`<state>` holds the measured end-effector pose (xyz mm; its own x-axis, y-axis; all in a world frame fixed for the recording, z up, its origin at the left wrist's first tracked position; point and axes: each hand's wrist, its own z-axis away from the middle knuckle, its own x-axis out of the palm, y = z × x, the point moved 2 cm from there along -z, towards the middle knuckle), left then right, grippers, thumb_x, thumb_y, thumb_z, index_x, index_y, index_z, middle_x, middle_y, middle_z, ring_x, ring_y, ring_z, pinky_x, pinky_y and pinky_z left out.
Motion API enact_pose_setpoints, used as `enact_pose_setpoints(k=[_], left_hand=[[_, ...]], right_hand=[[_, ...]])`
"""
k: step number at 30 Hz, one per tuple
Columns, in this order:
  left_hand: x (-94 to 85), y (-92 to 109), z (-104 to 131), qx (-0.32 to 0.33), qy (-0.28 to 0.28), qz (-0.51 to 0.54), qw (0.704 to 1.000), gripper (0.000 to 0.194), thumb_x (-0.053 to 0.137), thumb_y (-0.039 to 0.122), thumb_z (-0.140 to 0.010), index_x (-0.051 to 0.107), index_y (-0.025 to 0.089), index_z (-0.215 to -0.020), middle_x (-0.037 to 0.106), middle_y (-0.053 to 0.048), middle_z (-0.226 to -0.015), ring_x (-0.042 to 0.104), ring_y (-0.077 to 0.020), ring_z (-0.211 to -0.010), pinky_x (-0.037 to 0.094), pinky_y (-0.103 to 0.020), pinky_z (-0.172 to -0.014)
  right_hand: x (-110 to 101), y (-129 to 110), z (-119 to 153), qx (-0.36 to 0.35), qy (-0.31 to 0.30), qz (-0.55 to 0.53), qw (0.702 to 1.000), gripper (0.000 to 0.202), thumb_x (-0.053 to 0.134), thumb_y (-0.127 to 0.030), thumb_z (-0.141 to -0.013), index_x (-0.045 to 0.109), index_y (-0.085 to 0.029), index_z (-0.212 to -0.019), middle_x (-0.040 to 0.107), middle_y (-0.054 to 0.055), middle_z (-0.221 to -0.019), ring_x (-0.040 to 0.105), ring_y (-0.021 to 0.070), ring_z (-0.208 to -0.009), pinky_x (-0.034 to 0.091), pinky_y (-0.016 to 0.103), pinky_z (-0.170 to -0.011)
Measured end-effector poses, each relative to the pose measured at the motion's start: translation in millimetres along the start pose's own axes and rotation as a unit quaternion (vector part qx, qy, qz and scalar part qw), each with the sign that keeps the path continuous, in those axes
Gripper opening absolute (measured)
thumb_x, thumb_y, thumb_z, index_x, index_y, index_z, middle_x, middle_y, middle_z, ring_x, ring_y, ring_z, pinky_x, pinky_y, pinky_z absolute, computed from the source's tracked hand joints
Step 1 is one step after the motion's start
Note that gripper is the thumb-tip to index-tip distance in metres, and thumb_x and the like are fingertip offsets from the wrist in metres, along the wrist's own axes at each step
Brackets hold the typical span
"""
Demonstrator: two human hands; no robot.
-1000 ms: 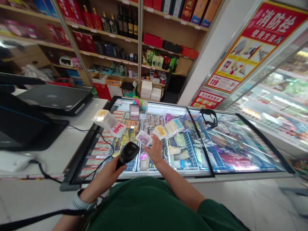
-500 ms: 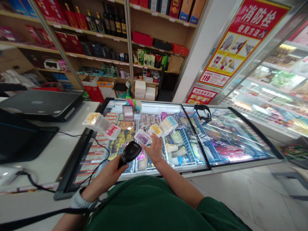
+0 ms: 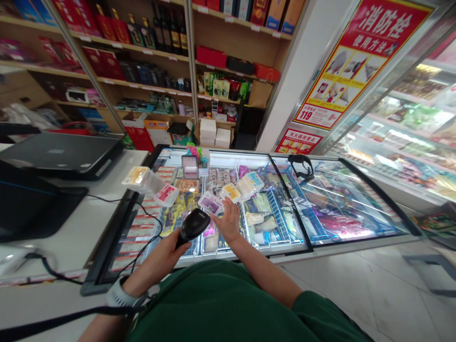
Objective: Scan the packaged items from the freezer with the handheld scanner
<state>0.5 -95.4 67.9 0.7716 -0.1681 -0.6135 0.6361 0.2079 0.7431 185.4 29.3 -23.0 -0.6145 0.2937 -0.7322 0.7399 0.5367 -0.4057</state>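
Left hand (image 3: 171, 251) wrapped firmly round the handle of a black plastic barcode scanner (image 3: 194, 224), its head just beside a flat white pack with a purple label (image 3: 211, 204), on the glass-topped chest freezer (image 3: 93, 286). Hands nearly unmoved over the last half-second (the view swung before that): I judge a steady hold. Right hand (image 3: 229, 221) at the pack's right edge, thumb apart; pinching or merely steadying, cannot tell.
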Motion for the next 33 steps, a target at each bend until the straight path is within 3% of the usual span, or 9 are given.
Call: enact_pose_setpoints(k=[5,11,15,18,23,33], left_hand=[[1.9,-1.8,-1.5,0.014,0.003,0.007,1.0,0.041,0.047,0.043,-0.085,0.054,0.017,-0.116,0.07,-0.01,-0.112,0.063,-0.0271,-0.104,0.046,-0.034,-0.089],[-0.4,3.1,-1.4,0.008,0.008,0.007,1.0,0.04,0.049,0.045,-0.083,0.057,0.018,-0.112,0.072,-0.009,-0.106,0.065,-0.0271,-0.1,0.048,-0.032,-0.084],[-3.9,4.6,-1.4,-0.01,0.008,0.0,1.0,0.039,0.049,0.046,-0.081,0.058,0.019,-0.107,0.073,-0.008,-0.096,0.066,-0.0274,-0.091,0.048,-0.034,-0.079],[-5.8,2.5,-1.0,-0.009,0.015,0.0,1.0,0.039,0.049,0.047,-0.079,0.057,0.019,-0.105,0.072,-0.007,-0.094,0.066,-0.027,-0.09,0.048,-0.033,-0.079],[-4.5,-4.3,0.6,-0.006,0.021,-0.003,1.0,0.037,0.048,0.047,-0.081,0.057,0.019,-0.103,0.072,-0.006,-0.088,0.066,-0.0261,-0.083,0.048,-0.032,-0.074],[-1.9,-12.9,1.3,-0.014,0.027,0.001,1.0,0.034,0.049,0.044,-0.081,0.057,0.02,-0.104,0.071,-0.006,-0.09,0.065,-0.0267,-0.084,0.047,-0.035,-0.077]], right_hand=[[0.0,0.3,0.2,0.009,0.0,0.0,1.0,0.058,0.058,-0.053,-0.086,0.047,-0.012,-0.126,0.051,0.02,-0.133,0.046,0.0289,-0.126,0.035,0.045,-0.105],[-2.1,0.8,-0.5,0.029,-0.007,-0.003,1.0,0.06,0.064,-0.05,-0.083,0.047,-0.012,-0.127,0.055,0.018,-0.127,0.049,0.0281,-0.122,0.037,0.042,-0.104],[-3.9,12.5,-8.0,0.15,-0.047,-0.009,0.988,0.062,0.064,-0.048,-0.083,0.043,-0.016,-0.132,0.066,0.011,-0.108,0.062,0.0239,-0.098,0.046,0.034,-0.087],[-5.6,27.5,-18.4,0.25,-0.084,0.007,0.965,0.065,0.06,-0.05,-0.085,0.037,-0.018,-0.137,0.07,0.004,-0.086,0.067,0.0222,-0.078,0.047,0.03,-0.073],[-10.4,46.6,-36.9,0.317,-0.097,0.071,0.941,0.065,0.059,-0.053,-0.086,0.039,-0.015,-0.135,0.072,0.011,-0.089,0.069,0.0272,-0.086,0.045,0.031,-0.074],[-1.4,54.3,-40.9,0.337,-0.116,0.107,0.928,0.065,0.058,-0.052,-0.086,0.042,-0.01,-0.134,0.072,0.016,-0.093,0.069,0.0296,-0.09,0.047,0.033,-0.074]])
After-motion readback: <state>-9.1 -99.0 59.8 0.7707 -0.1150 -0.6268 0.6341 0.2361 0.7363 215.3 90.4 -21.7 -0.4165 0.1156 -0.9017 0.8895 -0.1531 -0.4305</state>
